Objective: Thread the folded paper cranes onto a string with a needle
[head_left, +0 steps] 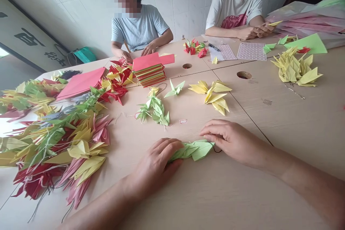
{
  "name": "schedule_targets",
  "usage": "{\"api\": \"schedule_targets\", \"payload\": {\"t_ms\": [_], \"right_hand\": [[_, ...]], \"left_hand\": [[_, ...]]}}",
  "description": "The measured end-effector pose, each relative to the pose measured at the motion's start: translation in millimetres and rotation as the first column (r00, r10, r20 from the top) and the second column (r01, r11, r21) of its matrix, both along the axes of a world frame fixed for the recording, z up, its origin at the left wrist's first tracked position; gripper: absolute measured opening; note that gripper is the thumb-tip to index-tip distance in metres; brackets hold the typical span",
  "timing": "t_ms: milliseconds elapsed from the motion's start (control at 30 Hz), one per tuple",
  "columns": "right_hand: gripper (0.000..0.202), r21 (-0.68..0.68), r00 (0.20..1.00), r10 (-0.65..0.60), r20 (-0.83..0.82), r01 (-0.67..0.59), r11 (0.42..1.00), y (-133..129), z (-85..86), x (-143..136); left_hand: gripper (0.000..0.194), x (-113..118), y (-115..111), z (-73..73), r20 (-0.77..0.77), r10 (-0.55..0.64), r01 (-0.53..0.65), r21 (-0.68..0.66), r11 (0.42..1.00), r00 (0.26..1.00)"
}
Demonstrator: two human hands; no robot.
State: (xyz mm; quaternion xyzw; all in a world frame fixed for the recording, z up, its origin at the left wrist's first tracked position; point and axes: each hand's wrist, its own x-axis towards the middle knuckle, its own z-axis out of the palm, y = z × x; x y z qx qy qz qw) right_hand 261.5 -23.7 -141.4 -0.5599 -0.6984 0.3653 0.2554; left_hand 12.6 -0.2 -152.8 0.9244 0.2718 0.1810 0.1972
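My left hand (161,158) is wrapped round the left end of a bundle of green folded paper cranes (199,149) lying on the table. At the bundle's right end, the fingers of my right hand (225,136) are pinched together. A dark thread (217,149) curves out from the green paper below those fingertips and seems to run into the pinch. Just beyond my hands lie another string of green cranes (156,109), a single green crane (174,88) and several yellow cranes (211,95). A small label (183,121) rests nearby.
Many strung cranes (67,140) in mixed colours cover the table's left side. A stack of coloured paper (149,73), yellow cranes (295,66) with a metal hook or pin, and label sheets (252,51) lie farther back. Two people sit across. Two round holes (244,75) pierce the tabletop.
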Motion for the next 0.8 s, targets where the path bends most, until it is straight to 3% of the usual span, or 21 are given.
{"api": "schedule_targets", "payload": {"t_ms": [100, 167, 333, 667, 800], "right_hand": [[0.030, 0.039, 0.999, -0.052, 0.009, 0.052, 0.998, 0, 4.8, 5], [0.031, -0.018, 0.999, -0.039, 0.026, 0.040, 0.999, -1, 8.2, 8], [0.029, -0.091, 0.980, 0.184, 0.074, -0.177, 0.980, -5, 11.7, 5], [0.028, 0.099, 0.964, 0.186, 0.188, -0.207, 0.973, -10, 1.4, -13], [0.033, 0.261, 0.953, 0.227, 0.199, -0.274, 0.926, -11, -0.5, -16]], "left_hand": [[0.033, 0, 0, -1.6, 0.006, 0.005, -0.005, -0.001, 1.000, 1.000], [0.034, 0, 0, -2.2, 0.012, 0.009, -0.009, -0.001, 1.000, 1.000], [0.035, 0, -1, -1.8, 0.006, 0.019, -0.019, -0.001, 1.000, 1.000], [0.035, 2, 0, -0.7, 0.014, 0.016, -0.016, -0.005, 1.000, 1.000], [0.036, 3, -1, -2.0, 0.008, 0.033, -0.032, -0.026, 0.999, 0.999]]}}
